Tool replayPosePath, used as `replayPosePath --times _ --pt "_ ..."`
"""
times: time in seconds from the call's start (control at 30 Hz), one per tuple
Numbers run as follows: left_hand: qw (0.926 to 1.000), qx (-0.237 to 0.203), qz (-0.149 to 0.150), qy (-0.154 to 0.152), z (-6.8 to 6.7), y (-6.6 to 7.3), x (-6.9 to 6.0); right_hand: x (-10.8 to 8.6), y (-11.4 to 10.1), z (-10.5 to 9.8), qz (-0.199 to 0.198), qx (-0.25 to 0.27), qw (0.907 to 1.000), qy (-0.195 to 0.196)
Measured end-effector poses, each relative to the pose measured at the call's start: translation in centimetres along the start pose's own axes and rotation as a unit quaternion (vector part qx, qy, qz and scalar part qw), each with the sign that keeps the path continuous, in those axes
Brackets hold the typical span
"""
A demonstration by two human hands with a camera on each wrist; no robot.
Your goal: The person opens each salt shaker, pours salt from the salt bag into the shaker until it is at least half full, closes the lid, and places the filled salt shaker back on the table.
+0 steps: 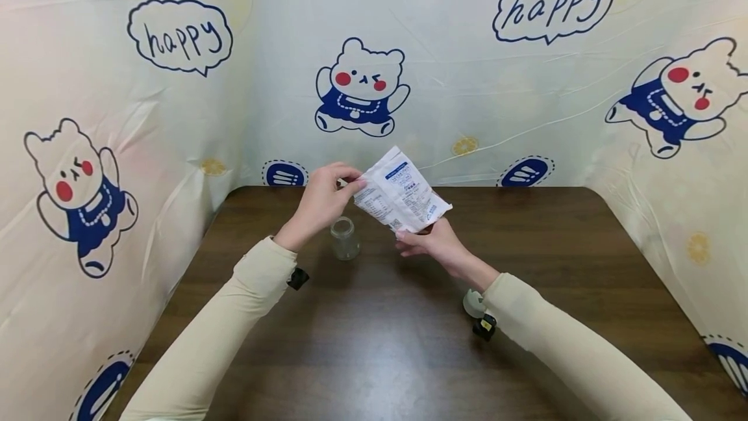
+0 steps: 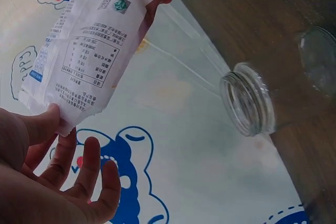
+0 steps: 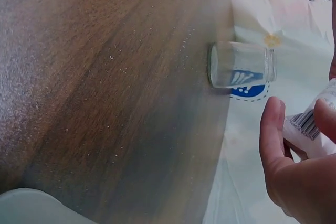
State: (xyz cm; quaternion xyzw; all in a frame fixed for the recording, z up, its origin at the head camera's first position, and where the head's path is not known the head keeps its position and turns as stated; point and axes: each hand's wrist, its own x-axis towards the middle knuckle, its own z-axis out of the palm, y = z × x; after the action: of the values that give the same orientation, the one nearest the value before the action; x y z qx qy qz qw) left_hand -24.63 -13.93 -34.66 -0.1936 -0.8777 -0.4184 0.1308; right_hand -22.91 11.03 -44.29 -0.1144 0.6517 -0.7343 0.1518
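Note:
A white printed packet [image 1: 403,190] is held tilted above the table by both hands. My left hand [image 1: 324,197] pinches one corner of it between thumb and index finger; in the left wrist view the other fingers stand loosely apart. At the barcode end [image 3: 304,124] of the packet, my right hand [image 1: 438,242] grips with the thumb on top and fingers beneath. An uncapped clear glass jar [image 1: 345,242] stands upright below and just right of the left hand, touched by neither. The packet's contents are hidden.
A pale, rounded object [image 1: 473,303], partly covered by the right sleeve, lies near the right wrist; its kind is unclear. Tiny white specks [image 3: 110,57] dot the brown wooden table [image 1: 374,356]. Printed cloth [image 1: 444,83] hangs around the table's back and sides.

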Motion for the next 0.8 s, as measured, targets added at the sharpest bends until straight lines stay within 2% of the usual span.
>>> replayPosePath --times 0.3,0.53,0.8 --pt "0.9999 -0.011 0.005 0.007 -0.6 -1.7 -0.8 0.3 -0.2 0.6 -0.009 -0.012 0.9998 0.013" --pt "0.9999 -0.009 -0.013 0.003 -1.0 -2.7 -1.5 0.5 -0.6 0.6 -0.008 -0.034 0.9993 0.014" --pt "0.9999 -0.003 -0.016 -0.001 -0.9 -3.5 -1.7 0.7 -0.8 0.6 -0.003 -0.074 0.9971 0.015"
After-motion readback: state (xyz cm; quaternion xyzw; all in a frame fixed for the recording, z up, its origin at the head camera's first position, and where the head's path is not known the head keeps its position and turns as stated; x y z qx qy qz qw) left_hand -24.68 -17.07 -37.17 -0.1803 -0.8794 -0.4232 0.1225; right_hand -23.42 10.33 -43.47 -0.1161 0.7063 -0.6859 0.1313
